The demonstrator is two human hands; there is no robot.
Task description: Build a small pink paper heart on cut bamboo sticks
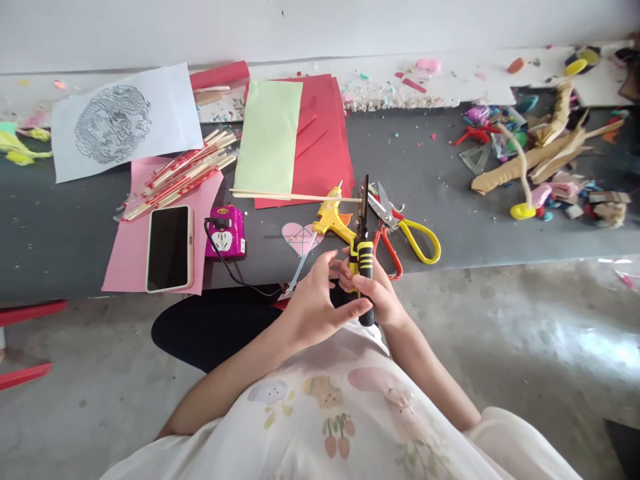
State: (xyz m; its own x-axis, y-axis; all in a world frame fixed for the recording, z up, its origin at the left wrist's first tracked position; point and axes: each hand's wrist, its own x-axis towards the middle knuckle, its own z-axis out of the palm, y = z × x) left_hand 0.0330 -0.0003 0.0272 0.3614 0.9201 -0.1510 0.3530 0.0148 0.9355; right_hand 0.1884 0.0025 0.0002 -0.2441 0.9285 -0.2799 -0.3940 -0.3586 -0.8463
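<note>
My right hand [379, 293] is closed around the black-and-yellow handles of a pair of pliers [365, 257]. The dark jaws point away from me over the table. A pair of thin wooden chopsticks [305, 197] runs leftward from beside the jaws, across the glue gun and the coloured paper; whether the jaws grip them I cannot tell. Close on the left of the handles is my left hand [320, 300], fingers curved and thumb stretched out, with nothing visible in it. Behind the pliers lie a yellow glue gun [330, 217] and scissors [417, 240] with red and yellow handles.
Left on the table are a phone [170, 247], a purple socket adapter [227, 233], wrapped chopsticks [185, 173] and a dragon drawing [170, 100]. Green paper [267, 133] overlaps red paper [330, 147]. A pink heart [295, 235] lies by the glue gun. Craft scraps [550, 167] clutter the right.
</note>
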